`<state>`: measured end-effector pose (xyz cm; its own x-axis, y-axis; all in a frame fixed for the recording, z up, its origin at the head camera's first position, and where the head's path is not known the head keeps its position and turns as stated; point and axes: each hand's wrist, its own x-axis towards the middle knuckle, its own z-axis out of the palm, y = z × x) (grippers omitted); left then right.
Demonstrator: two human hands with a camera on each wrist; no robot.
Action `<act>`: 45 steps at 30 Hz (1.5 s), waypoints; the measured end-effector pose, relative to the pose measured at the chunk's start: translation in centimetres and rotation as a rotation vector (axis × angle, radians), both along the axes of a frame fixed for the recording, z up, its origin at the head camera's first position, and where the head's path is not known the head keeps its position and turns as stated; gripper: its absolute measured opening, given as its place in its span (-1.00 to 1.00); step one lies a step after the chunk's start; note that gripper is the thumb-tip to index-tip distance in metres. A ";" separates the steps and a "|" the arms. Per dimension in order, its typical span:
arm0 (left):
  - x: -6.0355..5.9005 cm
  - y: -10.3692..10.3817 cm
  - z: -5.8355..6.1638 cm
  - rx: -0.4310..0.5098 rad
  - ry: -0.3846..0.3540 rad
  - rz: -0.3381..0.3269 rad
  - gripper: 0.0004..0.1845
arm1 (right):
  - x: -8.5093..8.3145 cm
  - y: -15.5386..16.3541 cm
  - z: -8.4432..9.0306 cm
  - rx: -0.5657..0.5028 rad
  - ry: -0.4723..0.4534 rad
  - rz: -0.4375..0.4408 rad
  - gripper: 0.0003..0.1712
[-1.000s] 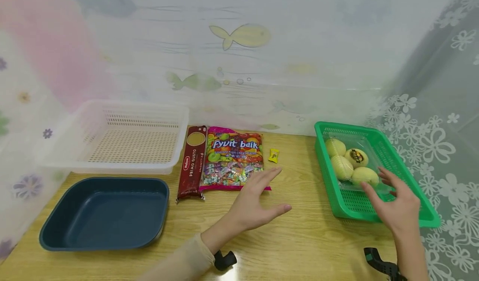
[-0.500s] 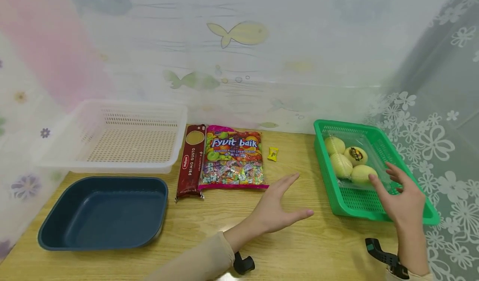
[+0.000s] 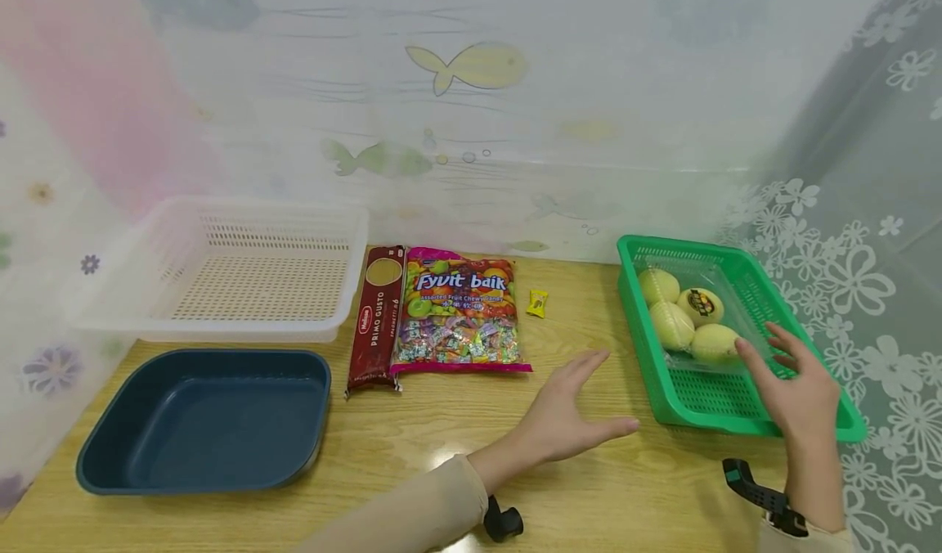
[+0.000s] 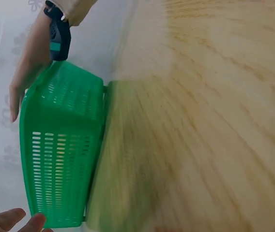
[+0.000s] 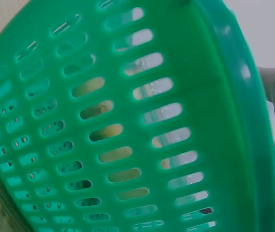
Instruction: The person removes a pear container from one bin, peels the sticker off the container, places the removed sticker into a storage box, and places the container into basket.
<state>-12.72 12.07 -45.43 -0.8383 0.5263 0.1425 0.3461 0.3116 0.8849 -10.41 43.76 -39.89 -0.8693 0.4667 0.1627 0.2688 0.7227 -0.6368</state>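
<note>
A green plastic basket (image 3: 643, 348) stands at the right of the wooden table and holds a clear pack of yellow fruits (image 3: 688, 320). My right hand (image 3: 798, 385) hovers over the basket's near right corner, fingers spread and holding nothing. My left hand (image 3: 574, 414) floats above the table just left of the basket, fingers straight and empty. In the left wrist view the basket's slotted wall (image 4: 60, 159) fills the left side, with the fingertips (image 4: 7, 220) at the bottom corner. The right wrist view is filled by the basket's green wall (image 5: 128, 135).
A candy bag (image 3: 456, 312) and a dark red spaghetti pack (image 3: 377, 320) lie mid-table, with a small yellow candy (image 3: 537, 303) beside them. A white basket (image 3: 184, 316) and a dark blue tray (image 3: 110, 447) sit at the left. Curtains close off the back and right.
My left hand has slid rightward from the candy bag toward the green basket. My right hand has shifted slightly right over the basket's near corner.
</note>
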 end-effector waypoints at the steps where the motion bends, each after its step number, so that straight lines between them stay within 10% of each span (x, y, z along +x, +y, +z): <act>1: 0.0 0.3 -0.2 -0.003 -0.003 -0.001 0.02 | 0.0 0.2 0.0 -0.007 -0.010 0.000 -0.11; 22: -0.1 4.9 -3.1 -0.003 -0.029 -0.100 0.15 | -1.5 2.4 0.3 0.024 -0.299 0.015 0.13; 45: -1.8 7.8 -2.2 0.048 -0.081 -0.137 0.25 | -2.3 3.6 0.4 -0.197 -0.461 0.141 0.23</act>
